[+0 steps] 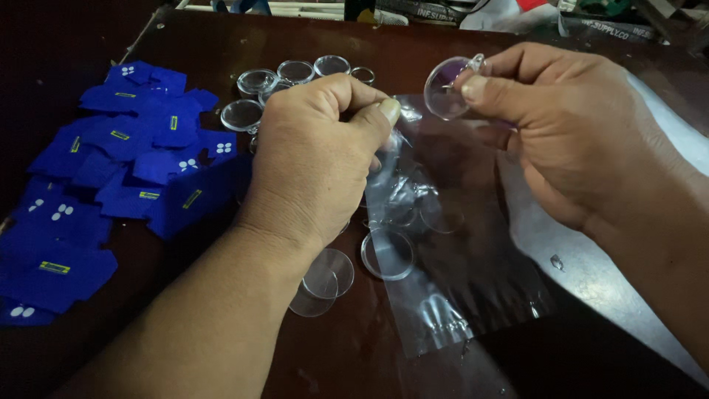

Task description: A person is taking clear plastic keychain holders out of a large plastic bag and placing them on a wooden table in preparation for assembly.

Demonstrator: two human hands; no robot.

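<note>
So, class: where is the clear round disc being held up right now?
In the head view, upper right of centre: the clear round disc is pinched in the right hand, above the plastic bag.

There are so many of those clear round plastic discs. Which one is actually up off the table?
The clear disc pinched in the right hand, the one with a small loop at its edge. All the others lie on the table, behind and below the left hand.

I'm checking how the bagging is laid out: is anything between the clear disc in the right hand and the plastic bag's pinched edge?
Nothing visible: the right hand holds the clear disc just above the plastic bag, beside the left hand.
</note>
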